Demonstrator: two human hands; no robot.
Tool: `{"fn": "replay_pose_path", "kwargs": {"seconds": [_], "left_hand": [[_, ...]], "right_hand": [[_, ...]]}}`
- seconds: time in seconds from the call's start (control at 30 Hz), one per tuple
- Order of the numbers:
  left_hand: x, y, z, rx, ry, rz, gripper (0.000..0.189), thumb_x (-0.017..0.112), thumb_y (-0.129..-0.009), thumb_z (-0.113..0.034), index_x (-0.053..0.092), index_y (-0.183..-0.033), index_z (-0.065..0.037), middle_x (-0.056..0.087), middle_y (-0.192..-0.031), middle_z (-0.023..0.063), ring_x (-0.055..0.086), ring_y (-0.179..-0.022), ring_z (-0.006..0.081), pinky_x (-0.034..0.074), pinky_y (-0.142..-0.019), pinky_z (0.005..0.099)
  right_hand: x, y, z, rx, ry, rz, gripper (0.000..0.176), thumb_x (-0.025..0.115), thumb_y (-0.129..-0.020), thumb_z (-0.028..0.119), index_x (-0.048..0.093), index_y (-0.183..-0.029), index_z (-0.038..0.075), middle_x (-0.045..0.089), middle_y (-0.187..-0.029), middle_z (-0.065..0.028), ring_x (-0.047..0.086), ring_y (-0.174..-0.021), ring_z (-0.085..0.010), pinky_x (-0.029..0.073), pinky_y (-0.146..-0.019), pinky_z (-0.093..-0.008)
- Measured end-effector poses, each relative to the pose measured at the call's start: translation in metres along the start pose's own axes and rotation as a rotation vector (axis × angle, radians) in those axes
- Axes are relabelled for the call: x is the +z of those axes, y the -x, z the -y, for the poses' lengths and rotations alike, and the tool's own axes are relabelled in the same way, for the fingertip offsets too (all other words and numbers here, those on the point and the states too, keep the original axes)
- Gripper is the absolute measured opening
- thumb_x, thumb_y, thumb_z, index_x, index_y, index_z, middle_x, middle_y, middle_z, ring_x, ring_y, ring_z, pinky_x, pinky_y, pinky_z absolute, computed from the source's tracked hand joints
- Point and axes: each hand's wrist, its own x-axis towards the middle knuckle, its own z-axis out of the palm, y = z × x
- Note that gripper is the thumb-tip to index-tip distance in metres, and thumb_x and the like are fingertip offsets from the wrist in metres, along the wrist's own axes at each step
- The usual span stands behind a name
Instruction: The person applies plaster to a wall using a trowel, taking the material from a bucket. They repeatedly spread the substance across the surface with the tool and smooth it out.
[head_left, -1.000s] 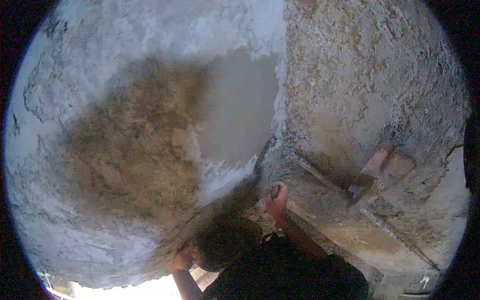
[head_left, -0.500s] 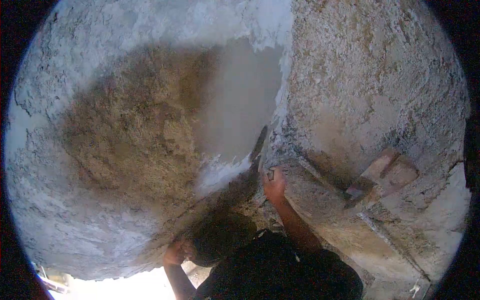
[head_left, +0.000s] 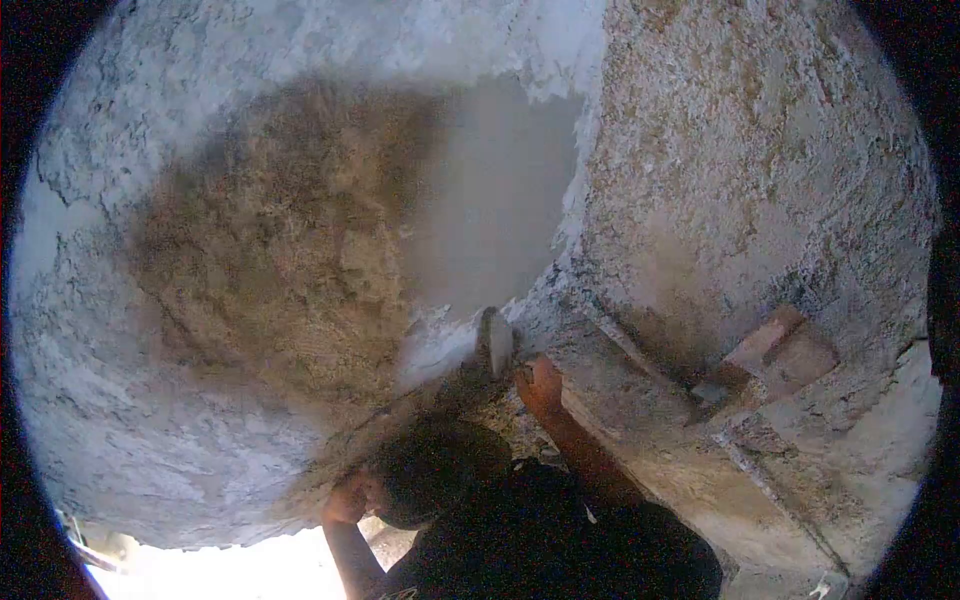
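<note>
My right hand (head_left: 540, 387) is closed around the handle of a trowel (head_left: 496, 342), whose blade is at the lower edge of a smooth grey plaster patch (head_left: 500, 190) on the wall. The blade is tilted, and its far side is hidden. At lower left, my left hand (head_left: 350, 497) grips the rim of a dark round bowl-like container (head_left: 440, 470). That container is close to my chest, under the wall's lower part. Its inside is too dark to make out.
A rough whitish and brown wall (head_left: 280, 230) meets another rough wall (head_left: 740, 150) at a corner. Bricks (head_left: 785, 350) stick out at right, near a thin pipe or rod (head_left: 780, 500). Bright light (head_left: 230, 575) comes from lower left.
My right hand has drawn the trowel down and slightly left, off the corner edge, and its blade has turned to show a lighter face. My left hand stays on the container.
</note>
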Motion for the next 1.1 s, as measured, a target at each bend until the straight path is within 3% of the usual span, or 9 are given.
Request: {"fn": "replay_pose_path", "kwargs": {"seconds": [0.17, 0.33, 0.67, 0.77, 0.83, 0.97, 1.03, 1.07, 1.1], "left_hand": [[0.000, 0.003, -0.005, -0.144, 0.116, 0.108, 0.042, 0.038, -0.085, -0.042, 0.049, -0.066, -0.006, 0.042, -0.055, 0.0048, 0.040, -0.050, 0.0176, 0.033, -0.044, 0.0310], [-0.017, -0.010, 0.009, -0.086, 0.180, 0.041, 0.022, 0.053, -0.080, -0.030, 0.051, -0.077, -0.009, 0.050, -0.058, 0.0049, 0.044, -0.044, 0.0176, 0.033, -0.037, 0.0297], [-0.007, -0.003, 0.004, -0.064, 0.227, 0.106, 0.024, 0.053, -0.080, -0.031, 0.050, -0.072, -0.009, 0.046, -0.055, 0.0015, 0.040, -0.042, 0.0144, 0.028, -0.036, 0.0257], [-0.031, -0.016, 0.019, 0.027, -0.308, -0.066, 0.022, 0.053, -0.080, -0.030, 0.050, -0.074, -0.009, 0.047, -0.057, 0.0011, 0.041, -0.044, 0.0131, 0.028, -0.036, 0.0253], [0.004, 0.001, -0.006, -0.132, 0.237, 0.109, 0.023, 0.053, -0.080, -0.031, 0.049, -0.072, -0.009, 0.047, -0.058, 0.0013, 0.041, -0.045, 0.0129, 0.029, -0.036, 0.0257], [-0.021, -0.009, 0.006, -0.302, 0.561, 0.217, 0.032, 0.038, -0.087, -0.033, 0.050, -0.075, -0.006, 0.045, -0.060, 0.0048, 0.039, -0.053, 0.0166, 0.030, -0.050, 0.0291], [-0.025, -0.013, 0.010, -0.073, 0.208, 0.304, 0.023, 0.052, -0.080, -0.032, 0.051, -0.087, -0.010, 0.049, -0.066, 0.0029, 0.044, -0.047, 0.0153, 0.036, -0.038, 0.0283], [-0.026, -0.012, 0.013, -0.080, 0.216, 0.307, 0.023, 0.052, -0.080, -0.032, 0.051, -0.087, -0.010, 0.049, -0.066, 0.0029, 0.044, -0.047, 0.0153, 0.036, -0.038, 0.0283], [-0.006, -0.001, -0.002, -0.106, 0.140, 0.109, 0.025, 0.046, -0.083, -0.032, 0.050, -0.086, -0.007, 0.047, -0.064, 0.0043, 0.042, -0.050, 0.0163, 0.034, -0.044, 0.0293]], "right_hand": [[-0.015, -0.024, 0.003, 0.161, -0.120, 0.027, 0.027, 0.058, -0.070, 0.024, 0.053, -0.087, 0.003, 0.054, -0.078, -0.0172, 0.052, -0.072, -0.0365, 0.042, -0.064, -0.0415], [-0.036, -0.074, 0.022, 0.212, -0.128, -0.072, 0.016, 0.055, -0.071, 0.015, 0.051, -0.080, 0.002, 0.050, -0.071, -0.0180, 0.050, -0.066, -0.0367, 0.041, -0.058, -0.0415], [-0.033, -0.026, 0.009, 0.034, 0.004, 0.220, 0.028, 0.062, -0.066, 0.015, 0.052, -0.089, 0.003, 0.052, -0.085, -0.0196, 0.051, -0.081, -0.0375, 0.041, -0.068, -0.0440], [-0.031, -0.014, 0.001, -0.087, 0.054, 0.180, 0.029, 0.063, -0.066, 0.016, 0.051, -0.088, 0.001, 0.052, -0.083, -0.0199, 0.052, -0.078, -0.0373, 0.042, -0.068, -0.0443], [-0.043, -0.017, 0.009, 0.036, -0.114, 0.202, 0.028, 0.062, -0.068, 0.016, 0.050, -0.087, -0.001, 0.052, -0.083, -0.0193, 0.052, -0.078, -0.0370, 0.042, -0.070, -0.0441], [-0.064, -0.027, 0.025, 0.261, -0.308, 0.293, 0.026, 0.054, -0.077, 0.026, 0.051, -0.090, 0.004, 0.054, -0.082, -0.0129, 0.054, -0.065, -0.0234, 0.044, -0.059, -0.0350], [-0.076, -0.024, 0.037, 0.653, -0.907, 0.336, 0.030, 0.056, -0.077, 0.030, 0.047, -0.093, 0.006, 0.052, -0.078, -0.0066, 0.049, -0.057, -0.0157, 0.041, -0.052, -0.0298], [-0.083, -0.023, 0.045, 0.657, -0.897, 0.341, 0.030, 0.056, -0.077, 0.030, 0.047, -0.093, 0.006, 0.052, -0.078, -0.0066, 0.049, -0.057, -0.0157, 0.041, -0.052, -0.0298], [-0.089, -0.021, 0.054, 0.739, -1.227, 0.306, 0.025, 0.058, -0.076, 0.023, 0.047, -0.089, 0.006, 0.052, -0.077, -0.0067, 0.048, -0.057, -0.0150, 0.041, -0.051, -0.0309]]}}
